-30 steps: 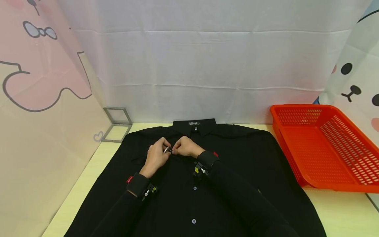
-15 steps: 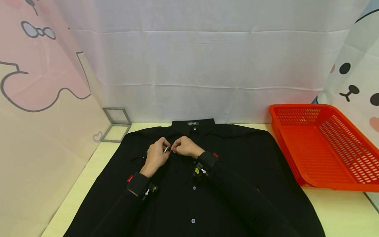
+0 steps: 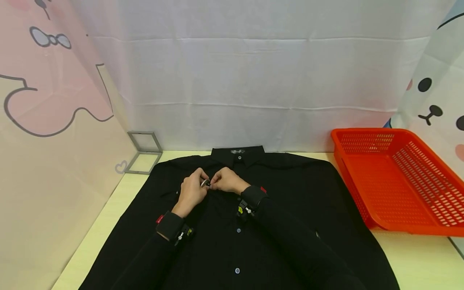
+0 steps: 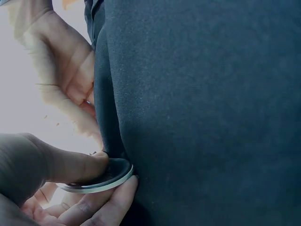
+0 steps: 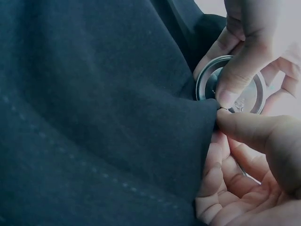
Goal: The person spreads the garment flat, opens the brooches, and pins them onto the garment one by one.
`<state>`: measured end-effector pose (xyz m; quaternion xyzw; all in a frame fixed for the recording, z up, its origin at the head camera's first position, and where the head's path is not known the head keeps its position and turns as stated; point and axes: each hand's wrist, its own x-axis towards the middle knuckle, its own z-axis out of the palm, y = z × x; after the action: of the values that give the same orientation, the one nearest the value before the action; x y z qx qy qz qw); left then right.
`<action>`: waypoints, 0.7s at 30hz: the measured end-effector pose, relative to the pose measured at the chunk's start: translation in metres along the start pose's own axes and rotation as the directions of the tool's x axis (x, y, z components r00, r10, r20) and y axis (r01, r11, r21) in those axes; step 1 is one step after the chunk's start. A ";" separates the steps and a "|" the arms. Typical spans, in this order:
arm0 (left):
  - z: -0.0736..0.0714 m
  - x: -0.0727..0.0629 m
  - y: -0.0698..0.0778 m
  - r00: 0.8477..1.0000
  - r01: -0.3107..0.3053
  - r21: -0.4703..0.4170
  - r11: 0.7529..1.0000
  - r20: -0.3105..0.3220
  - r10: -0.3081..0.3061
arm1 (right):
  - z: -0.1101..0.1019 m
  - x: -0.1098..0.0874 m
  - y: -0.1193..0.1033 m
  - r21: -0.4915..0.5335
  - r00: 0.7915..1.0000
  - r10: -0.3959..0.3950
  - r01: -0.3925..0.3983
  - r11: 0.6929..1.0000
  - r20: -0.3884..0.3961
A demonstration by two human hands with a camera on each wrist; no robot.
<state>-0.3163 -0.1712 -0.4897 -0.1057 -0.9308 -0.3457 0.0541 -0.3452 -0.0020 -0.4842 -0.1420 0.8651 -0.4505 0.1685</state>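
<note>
A black button-up shirt (image 3: pixel 282 209) lies spread on the table, collar at the far side. Over its upper left part, my left hand (image 3: pixel 192 191) pinches a round badge (image 5: pixel 256 96) with a metal rim between thumb and fingers. The left wrist view shows the badge (image 4: pixel 101 186) nearly edge-on, thumb across its dark inner side. Close beside it, my right hand (image 3: pixel 227 180) pinches a fold of the shirt cloth (image 5: pixel 188 122) between thumb and fingers. Both thumb tips meet at the cloth's edge, by the badge. The badge's front face is hidden.
A red plastic basket (image 3: pixel 349 193) stands on the right, beside the shirt's shoulder. At the back left is a grey two-part frame (image 3: pixel 137 172). A white curtain (image 3: pixel 235 80) rises behind the pale table (image 3: pixel 105 221).
Both hands stay at the same place on the shirt. The badge tilts slightly between the left fingers; otherwise only a small shift of the head view shows.
</note>
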 end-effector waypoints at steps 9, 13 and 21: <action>0.000 -0.001 -0.001 1.000 -0.012 -0.016 1.000 -0.010 0.012 | 0.002 0.000 0.000 -0.018 1.000 -0.003 0.003 1.000 0.001; 0.001 -0.001 -0.002 1.000 -0.020 -0.013 1.000 -0.009 0.020 | 0.002 0.000 0.002 -0.013 1.000 -0.006 0.006 1.000 0.001; 0.001 -0.003 -0.004 0.999 -0.037 -0.016 0.999 -0.022 0.037 | 0.002 -0.003 0.001 -0.008 1.000 -0.023 0.023 1.000 -0.004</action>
<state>-0.3147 -0.1738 -0.4939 -0.1196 -0.9253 -0.3532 0.0697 -0.3416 -0.0022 -0.4856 -0.1515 0.8656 -0.4492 0.1610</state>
